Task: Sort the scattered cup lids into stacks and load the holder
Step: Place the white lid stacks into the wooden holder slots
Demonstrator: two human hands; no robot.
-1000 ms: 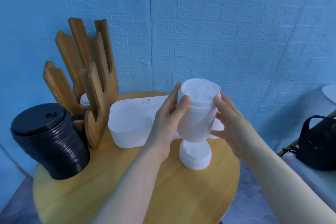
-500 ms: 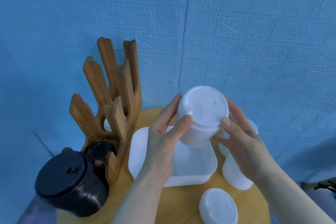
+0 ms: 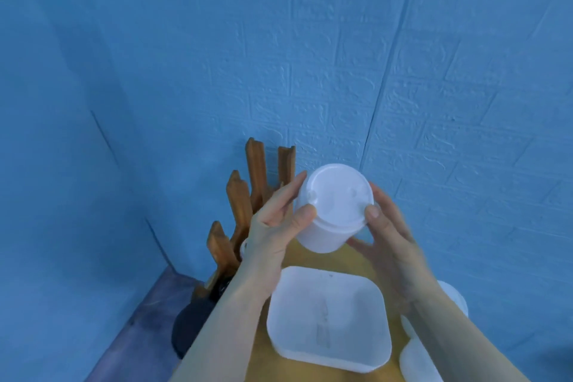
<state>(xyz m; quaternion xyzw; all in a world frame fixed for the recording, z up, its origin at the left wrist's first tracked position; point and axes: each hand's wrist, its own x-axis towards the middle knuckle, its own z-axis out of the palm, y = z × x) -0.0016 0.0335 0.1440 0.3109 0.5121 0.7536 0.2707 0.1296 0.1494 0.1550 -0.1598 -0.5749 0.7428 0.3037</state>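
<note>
Blue brick-patterned wall [image 3: 403, 71] behind, filling most of the view; round wooden counter [image 3: 366, 267] low in the picture, partly covered by arms.

Stack of white lids [image 3: 333, 211] raised above the counter, clear of it, tilted so the top lid faces the camera. Gripped from both sides: left hand [image 3: 273, 232] curled around the stack's left flank, thumb pressed on the near rim, fingers reaching up along the far side; right hand [image 3: 390, 232] curled around the right flank, thumb on the rim, fingers underneath, slightly blurred.

Wooden holder [image 3: 248, 195] just beside the stack on the left, upright prongs rising against the wall, lower part hidden behind the left hand and forearm. Small white piece [image 3: 244, 250] peeking between the prongs, too hidden to tell what. Black lids [image 3: 193, 326] at the holder's foot, near the counter's left edge, mostly covered by the left forearm.

White rectangular tub [image 3: 328, 319] directly below the held stack, resting on the counter between the two forearms, open side up. More white lid stacks [image 3: 418, 360] at the lower right, just beside the tub, partly behind the right forearm; another white piece [image 3: 455, 298] past the right wrist.

Purplish floor [image 3: 139, 335] at lower left.
</note>
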